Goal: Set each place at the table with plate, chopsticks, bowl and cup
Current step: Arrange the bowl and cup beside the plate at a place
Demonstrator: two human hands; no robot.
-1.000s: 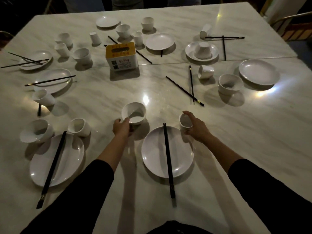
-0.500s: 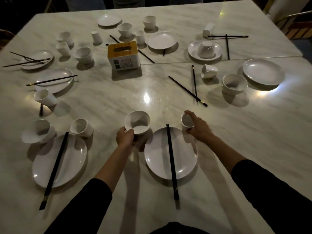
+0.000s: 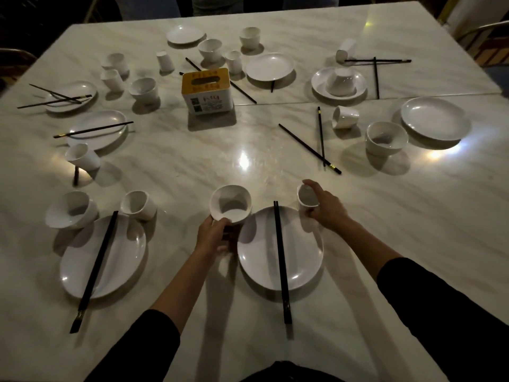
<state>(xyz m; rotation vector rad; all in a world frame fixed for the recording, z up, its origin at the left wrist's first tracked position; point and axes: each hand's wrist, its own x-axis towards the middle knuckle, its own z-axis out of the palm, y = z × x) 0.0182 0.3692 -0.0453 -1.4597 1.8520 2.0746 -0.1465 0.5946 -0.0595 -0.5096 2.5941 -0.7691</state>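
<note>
Head view, item by item.

- Bench (image 3: pixel 248 150): pale marble top, carrying all the ware.
- Plate (image 3: pixel 303 252): white, sitting near the middle of the bench's near edge. It is carrying a pair of black chopsticks (image 3: pixel 280 257), which are lying across it from far rim to near rim and overhanging toward the near edge.
- Bowl (image 3: pixel 230 204): white, tilting with its mouth toward the camera, just beyond the plate's far-left rim. The left hand (image 3: pixel 213 235) is gripping it from the near side, fingers curling under its wall.
- Cup (image 3: pixel 307 198): white, sitting at the plate's far-right rim. The right hand (image 3: pixel 326 209) is wrapping round it from the right.
- Whether bowl or cup is touching the bench cannot be told.
- Second plate (image 3: pixel 121 252): toward the near-left corner, carrying chopsticks diagonally.
- Far plate (image 3: pixel 358 88): toward the far-right corner, holding an overturned bowl.
- Tissue box (image 3: pixel 208 91): yellow-topped, standing mid-bench.
</note>
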